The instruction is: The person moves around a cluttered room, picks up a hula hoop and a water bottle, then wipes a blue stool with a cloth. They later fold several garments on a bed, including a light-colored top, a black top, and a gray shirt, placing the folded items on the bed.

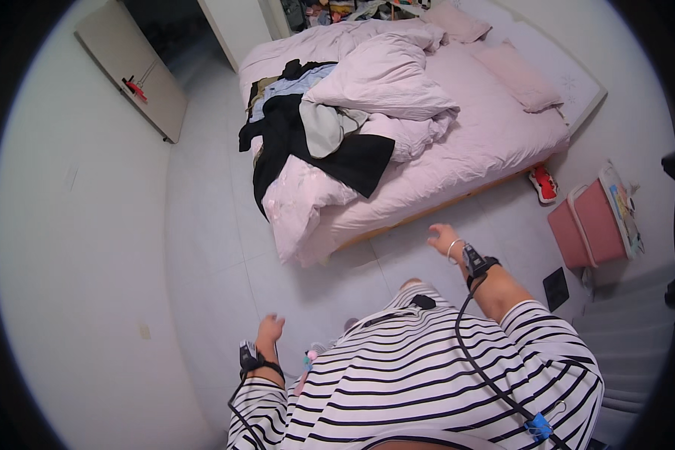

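Observation:
My left hand (271, 328) hangs low over the floor at the lower left, its fingers loosely bent and slightly apart. Nothing is in it. Farther forward, my right hand (443, 238) hovers between my body and the bed's near side, open, with the fingers a little curled and no object held. The bed (495, 142) with its pink sheet is nearest to it. A bunched pink quilt (390, 75) lies on the bed. Over the quilt's left part spread black clothes (285, 135), a light grey garment (324, 129) and a light blue one (292, 88).
Two pink pillows (517, 75) (457, 21) rest by the headboard (577, 82). At the right stands a pink storage bin (589, 225), near a red plush-like item (544, 184) and a black flat square (556, 289) on the floor. A door (131, 71) stands ajar at the upper left.

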The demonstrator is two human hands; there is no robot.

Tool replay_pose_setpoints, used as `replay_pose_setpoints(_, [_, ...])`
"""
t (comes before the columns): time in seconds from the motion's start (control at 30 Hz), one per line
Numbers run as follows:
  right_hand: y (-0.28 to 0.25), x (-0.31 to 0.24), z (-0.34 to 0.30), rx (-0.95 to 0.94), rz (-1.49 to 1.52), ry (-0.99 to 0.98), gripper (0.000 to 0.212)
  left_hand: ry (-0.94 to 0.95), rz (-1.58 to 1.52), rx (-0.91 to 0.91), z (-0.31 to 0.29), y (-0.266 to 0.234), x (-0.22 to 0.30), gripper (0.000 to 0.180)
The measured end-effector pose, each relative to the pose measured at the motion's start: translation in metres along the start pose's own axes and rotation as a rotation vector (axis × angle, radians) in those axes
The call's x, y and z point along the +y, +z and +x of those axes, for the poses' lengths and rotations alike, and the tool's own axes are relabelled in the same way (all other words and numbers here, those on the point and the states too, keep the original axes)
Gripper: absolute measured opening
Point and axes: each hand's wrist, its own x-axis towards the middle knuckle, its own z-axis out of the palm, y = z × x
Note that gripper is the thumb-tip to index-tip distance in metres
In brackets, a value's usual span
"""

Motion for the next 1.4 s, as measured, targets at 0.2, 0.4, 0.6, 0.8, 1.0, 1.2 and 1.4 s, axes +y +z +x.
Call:
replay_pose_setpoints(0.2, [-0.089, -0.029, 0.21, 0.053, -0.204, -0.023, 0.055, 0.04, -0.157, -0.128, 0.16, -0.057, 0.141, 0.055])
replay_pose_setpoints(0.4, [-0.111, -0.117, 0.448, 0.094, -0.464, -0.147, 0.084, -0.339, -0.088, -0.151, 0.213, -0.029, 0.174, 0.053])
replay_pose_setpoints(0.6, [-0.093, -0.129, 0.585, 0.151, -0.603, -0.241, 0.053, -0.231, -0.26, 0.25, 0.289, -0.04, 0.267, 0.039])
replay_pose_setpoints(0.8, [-0.228, 0.026, 0.715, 0.268, -0.189, -0.313, 0.03, 0.058, -0.193, 0.402, 0.405, -0.085, 0.391, 0.051])
replay_pose_setpoints(1.0, [-0.581, 0.364, 0.562, 0.879, 0.247, 0.374, 0.044, -0.24, -0.275, 0.312, 0.491, -0.094, 0.463, 0.083])
replay_pose_setpoints(1.2, [-0.349, 0.446, 0.449, 0.745, 0.525, 0.86, 0.031, -0.331, -0.24, 0.415, 0.513, -0.075, 0.465, 0.089])
replay_pose_setpoints(1.4, [-0.075, 0.118, 0.498, -0.144, 1.391, 0.27, 0.031, -0.158, -0.535, 0.34, 0.515, -0.083, 0.449, 0.037])
